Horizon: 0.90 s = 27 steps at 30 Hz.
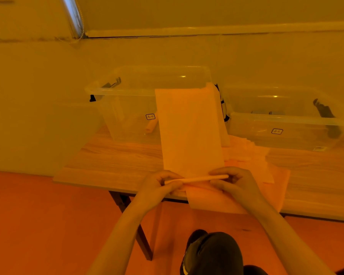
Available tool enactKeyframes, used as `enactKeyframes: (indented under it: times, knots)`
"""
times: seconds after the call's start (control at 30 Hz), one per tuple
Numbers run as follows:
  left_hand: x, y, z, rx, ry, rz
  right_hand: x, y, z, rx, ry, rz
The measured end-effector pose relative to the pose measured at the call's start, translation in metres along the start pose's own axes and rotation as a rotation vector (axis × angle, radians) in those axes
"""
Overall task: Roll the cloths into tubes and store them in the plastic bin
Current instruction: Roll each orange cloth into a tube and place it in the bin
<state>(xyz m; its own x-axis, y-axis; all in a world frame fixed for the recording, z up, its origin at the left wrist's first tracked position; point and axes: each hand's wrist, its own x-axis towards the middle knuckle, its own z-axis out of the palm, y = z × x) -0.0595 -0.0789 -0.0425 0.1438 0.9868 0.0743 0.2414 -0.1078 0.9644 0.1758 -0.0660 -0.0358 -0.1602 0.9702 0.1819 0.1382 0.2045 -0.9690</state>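
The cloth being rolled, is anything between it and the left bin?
Nothing visible blocks it. Both hands, left hand and right hand, pinch the rolled edge of the cloth, whose far end already drapes over the open rim of the left bin.

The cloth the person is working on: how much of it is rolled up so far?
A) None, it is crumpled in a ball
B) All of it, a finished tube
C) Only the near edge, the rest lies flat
C: both hands, left hand and right hand, pinch a thin roll at the near edge of the cloth, whose flat length reaches up against the clear plastic bin.
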Motion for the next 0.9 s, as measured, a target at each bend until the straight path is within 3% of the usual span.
enactKeyframes:
  times: [0.33, 0.57, 0.73, 0.9]
  knots:
    - [0.0, -0.0027, -0.0004, 0.034, 0.01, 0.022, 0.003, 0.0029, 0.0009, -0.005, -0.026, 0.004]
    - [-0.0021, 0.0045, 0.0021, -0.071, 0.007, 0.002, 0.003, 0.0032, -0.0006, 0.031, -0.008, 0.008]
    - [-0.001, -0.0027, -0.0013, 0.027, 0.006, 0.026, 0.0038, 0.0029, 0.0011, 0.058, -0.009, 0.013]
    - [-0.0021, 0.0028, 0.0015, -0.07, -0.006, 0.013, 0.0033, 0.0018, -0.0011, 0.092, -0.011, 0.023]
